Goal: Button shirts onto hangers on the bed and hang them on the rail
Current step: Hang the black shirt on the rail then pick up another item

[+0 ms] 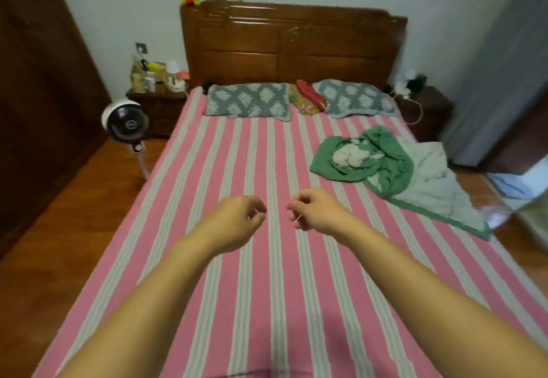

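Fingers on both hands are loosely curled over the middle of the bed, and neither grips anything that can be made out. The left hand and the right hand hang side by side just above the striped cover, knuckles turned toward each other with a narrow gap between them. A thin pale line shows at the right hand's fingertips; whether it is a thread, a highlight or nothing at all cannot be told.

No shirt and no hanger can be identified for certain. The only loose fabric is a crumpled green and white cloth lying on the right side of the bed, ahead of the hands and off to the right, well apart from both. Its bulk runs diagonally from near the pillows toward the right edge of the bed. The right hand is the nearer, so a reach for it would probably go forward and rightward from that side.

Whether that cloth is a shirt, a blanket or several pieces is unclear, since it is bunched. The rail is not in view. Both forearms run out of the lower frame.
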`<state>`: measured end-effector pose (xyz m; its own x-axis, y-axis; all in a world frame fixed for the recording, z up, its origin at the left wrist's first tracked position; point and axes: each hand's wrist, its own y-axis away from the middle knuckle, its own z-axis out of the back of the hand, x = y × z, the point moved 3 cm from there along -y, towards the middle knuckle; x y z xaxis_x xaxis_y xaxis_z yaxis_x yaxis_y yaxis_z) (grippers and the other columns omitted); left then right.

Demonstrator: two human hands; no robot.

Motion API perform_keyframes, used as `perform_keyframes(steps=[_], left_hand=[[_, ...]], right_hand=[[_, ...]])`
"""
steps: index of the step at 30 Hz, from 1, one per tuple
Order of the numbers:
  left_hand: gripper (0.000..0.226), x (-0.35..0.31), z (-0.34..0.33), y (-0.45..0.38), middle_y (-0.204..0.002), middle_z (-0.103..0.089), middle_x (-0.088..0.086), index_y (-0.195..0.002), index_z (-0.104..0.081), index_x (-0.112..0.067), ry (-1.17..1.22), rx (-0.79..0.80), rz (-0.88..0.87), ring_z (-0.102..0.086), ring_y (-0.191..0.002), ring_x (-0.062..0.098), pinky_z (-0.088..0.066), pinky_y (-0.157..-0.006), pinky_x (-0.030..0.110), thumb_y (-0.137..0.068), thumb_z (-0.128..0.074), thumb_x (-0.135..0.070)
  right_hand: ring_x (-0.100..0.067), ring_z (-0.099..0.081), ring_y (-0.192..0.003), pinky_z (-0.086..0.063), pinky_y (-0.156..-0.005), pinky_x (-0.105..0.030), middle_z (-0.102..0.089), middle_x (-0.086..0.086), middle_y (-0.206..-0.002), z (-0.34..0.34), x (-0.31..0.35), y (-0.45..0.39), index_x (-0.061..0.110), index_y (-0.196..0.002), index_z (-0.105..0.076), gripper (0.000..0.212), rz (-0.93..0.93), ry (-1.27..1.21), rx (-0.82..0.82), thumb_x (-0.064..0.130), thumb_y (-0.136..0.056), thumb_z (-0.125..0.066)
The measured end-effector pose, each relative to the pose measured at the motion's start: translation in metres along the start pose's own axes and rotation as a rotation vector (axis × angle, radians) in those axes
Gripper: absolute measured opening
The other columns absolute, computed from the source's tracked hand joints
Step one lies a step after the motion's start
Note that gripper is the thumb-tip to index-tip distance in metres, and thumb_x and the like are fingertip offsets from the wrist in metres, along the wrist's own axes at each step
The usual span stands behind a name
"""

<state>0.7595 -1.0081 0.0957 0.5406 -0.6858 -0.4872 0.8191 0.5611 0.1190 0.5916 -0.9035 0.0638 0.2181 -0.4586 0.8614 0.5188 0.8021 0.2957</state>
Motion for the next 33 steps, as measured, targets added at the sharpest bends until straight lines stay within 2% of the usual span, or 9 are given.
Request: perform_keyframes(steps=[5,9,15,17,20,25,28,30,33], left_hand=[[0.022,-0.082,-0.086,-0.082,-0.112,-0.069,-0.006,-0.119,-0.068,-0.027,0.018,0.234,-0.296,-0.063,-0.094,0.01,-0.051,-0.081,0.03,-0.104,-0.054,-0.031],[0.019,-0.204,-0.156,-0.115,-0.106,-0.067,-0.007,-0.117,-0.069,-0.025,-0.018,0.43,-0.58,-0.062,-0.09,0.01,-0.045,-0.073,0.027,-0.103,-0.057,-0.028],[0.013,-0.395,-0.211,-0.088,-0.1,-0.067,-0.01,-0.108,-0.069,-0.031,0.047,0.539,-0.962,-0.062,-0.09,0.011,-0.044,-0.069,0.026,-0.102,-0.058,-0.03],[0.011,-0.441,-0.239,-0.074,-0.098,-0.069,-0.012,-0.105,-0.068,-0.034,0.06,0.606,-1.029,-0.064,-0.087,0.007,-0.047,-0.069,0.026,-0.102,-0.058,-0.031],[0.01,-0.497,-0.292,-0.056,-0.093,-0.069,-0.015,-0.096,-0.064,-0.04,0.051,0.692,-1.101,-0.064,-0.081,0.003,-0.046,-0.068,0.023,-0.101,-0.06,-0.031],[0.012,-0.606,-0.383,-0.05,-0.083,-0.068,-0.018,-0.092,-0.065,-0.038,-0.012,0.773,-1.107,-0.062,-0.076,-0.001,-0.045,-0.066,0.019,-0.1,-0.063,-0.028],[0.016,-0.69,-0.419,-0.056,-0.078,-0.064,-0.02,-0.089,-0.067,-0.035,0.021,0.738,-1.098,-0.06,-0.074,0.0,-0.045,-0.068,0.026,-0.099,-0.064,-0.023],[0.011,-0.736,-0.438,-0.062,-0.085,-0.068,-0.015,-0.098,-0.071,-0.029,0.036,0.668,-1.079,-0.062,-0.079,0.002,-0.044,-0.067,0.025,-0.1,-0.062,-0.025],[0.011,-0.791,-0.47,-0.068,-0.094,-0.072,-0.006,-0.106,-0.071,-0.028,0.07,0.592,-1.043,-0.065,-0.081,0.01,-0.047,-0.067,0.028,-0.099,-0.063,-0.028]], right_hand=[[-0.017,-0.06,-0.061,-0.05,-0.057,-0.027,-0.067,-0.009,-0.079,0.12,-0.119,0.067,0.004,-0.093,-0.067,0.02,-0.256,-0.159,-0.404,0.01,-0.102,-0.05],[-0.015,-0.059,-0.058,-0.05,-0.055,-0.024,-0.065,-0.008,-0.077,0.185,-0.213,0.188,0.011,-0.087,-0.066,0.018,-0.544,-0.249,-0.669,0.011,-0.101,-0.054],[-0.016,-0.055,-0.06,-0.044,-0.052,-0.022,-0.062,-0.011,-0.078,0.266,-0.246,0.368,-0.001,-0.097,-0.067,0.023,-0.663,-0.334,-1.202,0.006,-0.103,-0.046],[-0.016,-0.059,-0.064,-0.048,-0.055,-0.021,-0.065,-0.011,-0.08,0.287,-0.258,0.413,0.006,-0.092,-0.069,0.023,-0.653,-0.348,-1.306,0.008,-0.103,-0.048],[-0.017,-0.066,-0.073,-0.055,-0.067,-0.026,-0.072,-0.011,-0.091,0.323,-0.301,0.464,0.01,-0.099,-0.07,0.021,-0.698,-0.331,-1.362,0.014,-0.103,-0.049],[-0.018,-0.066,-0.071,-0.054,-0.063,-0.025,-0.072,-0.016,-0.094,0.407,-0.386,0.534,0.012,-0.094,-0.069,0.022,-0.776,-0.261,-1.387,0.012,-0.103,-0.049],[-0.015,-0.065,-0.073,-0.053,-0.061,-0.02,-0.07,-0.01,-0.093,0.457,-0.422,0.575,0.012,-0.097,-0.069,0.02,-0.814,-0.231,-1.345,0.012,-0.103,-0.05],[-0.014,-0.062,-0.071,-0.052,-0.057,-0.017,-0.067,-0.01,-0.091,0.498,-0.443,0.599,0.009,-0.098,-0.069,0.019,-0.825,-0.242,-1.346,0.008,-0.101,-0.051],[-0.016,-0.063,-0.068,-0.055,-0.066,-0.03,-0.068,-0.007,-0.083,0.56,-0.471,0.627,0.014,-0.092,-0.068,0.018,-0.84,-0.196,-1.345,0.009,-0.1,-0.052]])
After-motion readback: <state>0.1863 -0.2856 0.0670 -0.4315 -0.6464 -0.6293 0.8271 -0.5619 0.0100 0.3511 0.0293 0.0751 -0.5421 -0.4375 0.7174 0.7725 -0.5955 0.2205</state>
